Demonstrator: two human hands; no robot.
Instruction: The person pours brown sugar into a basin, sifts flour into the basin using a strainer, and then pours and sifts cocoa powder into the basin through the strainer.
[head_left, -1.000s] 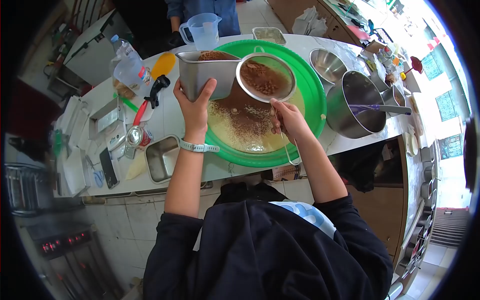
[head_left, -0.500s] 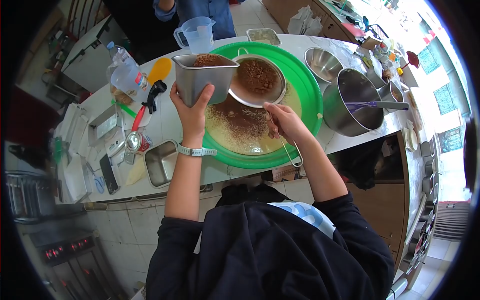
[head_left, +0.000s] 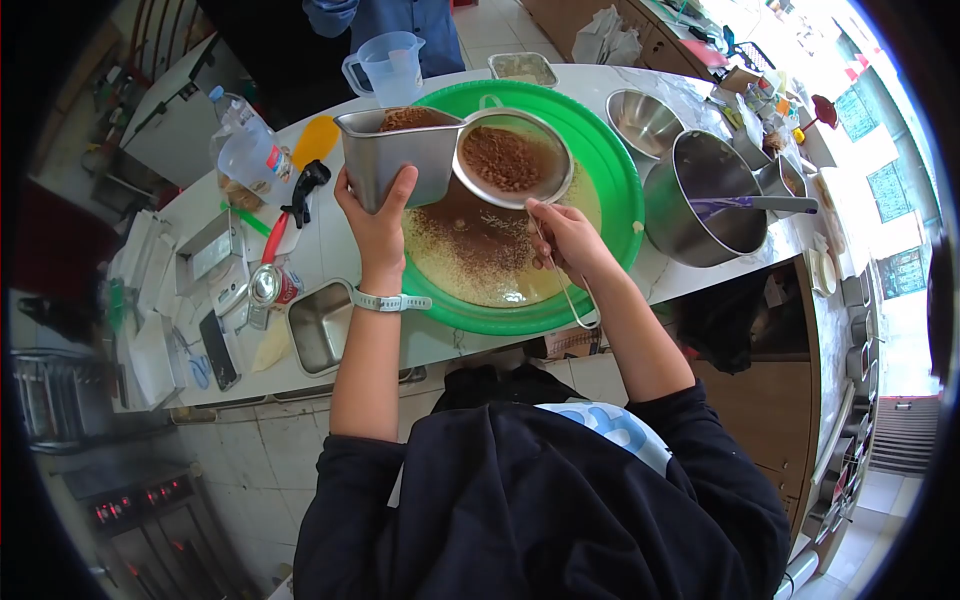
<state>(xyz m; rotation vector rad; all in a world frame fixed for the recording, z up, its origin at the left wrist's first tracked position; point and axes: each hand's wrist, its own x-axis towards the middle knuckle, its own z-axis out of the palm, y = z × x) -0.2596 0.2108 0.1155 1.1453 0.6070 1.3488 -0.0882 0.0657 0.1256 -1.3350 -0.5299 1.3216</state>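
Sieve over green tub, right hand grip clamped on handle; left hand grip around metal jug, seemingly touching sieve.

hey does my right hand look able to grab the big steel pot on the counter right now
Probably not: your right hand holds the sieve over the green basin. The big steel pot stands close on that side, with only the basin's rim between, so freeing the hand would likely do.

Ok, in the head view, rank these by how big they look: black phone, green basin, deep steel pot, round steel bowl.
1. Green basin
2. Deep steel pot
3. Round steel bowl
4. Black phone
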